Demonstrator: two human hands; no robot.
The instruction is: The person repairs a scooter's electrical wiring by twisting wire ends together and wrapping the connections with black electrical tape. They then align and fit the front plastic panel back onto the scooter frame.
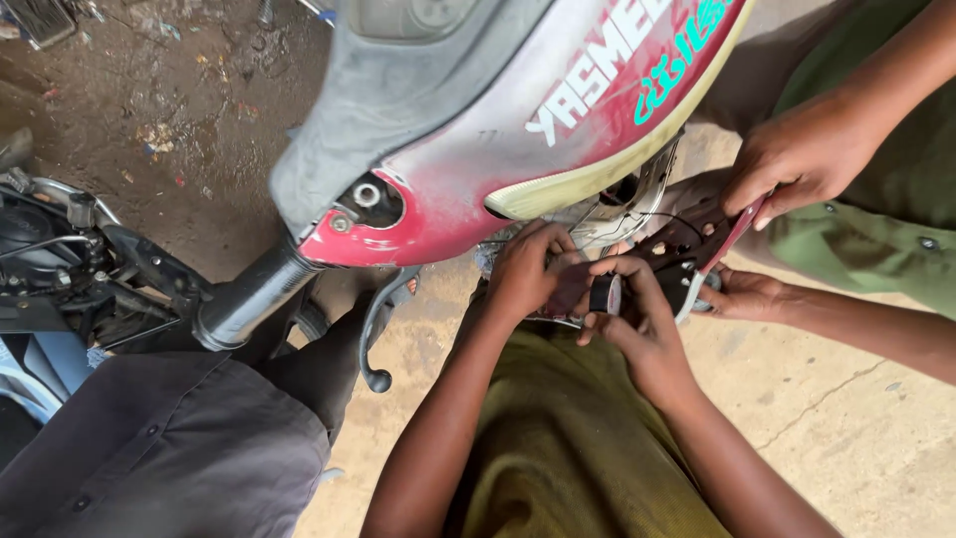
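Dirt and oil-stained ground (149, 110) fills the upper left, giving way to pale cracked concrete (856, 438) at the lower right, where a workshop floor seems to begin. Over it leans a motorcycle whose red and grey fuel tank (478, 130) dominates the middle of the view, with a dark fork tube (249, 299) and a black lever (376, 339) hanging below its front end. The person's left hand (526, 271) is curled under the tank's lower edge, fingers bent in against the metal parts there, and it presses close to the right hand (637, 314), so the two hands work nearly touching. The right hand pinches a small black roll of tape (604, 295) between thumb and fingers, just beneath the tank and in front of a dark wiring cluster (677, 254). What the left hand grips is hidden by its own fingers, possibly a wire. From the right, another person in green clothing reaches in: one hand (802, 154) holds a red strip (735, 239), the other hand (747, 296) supports the cluster from below. A grey-trousered leg (159, 448) stands at lower left.
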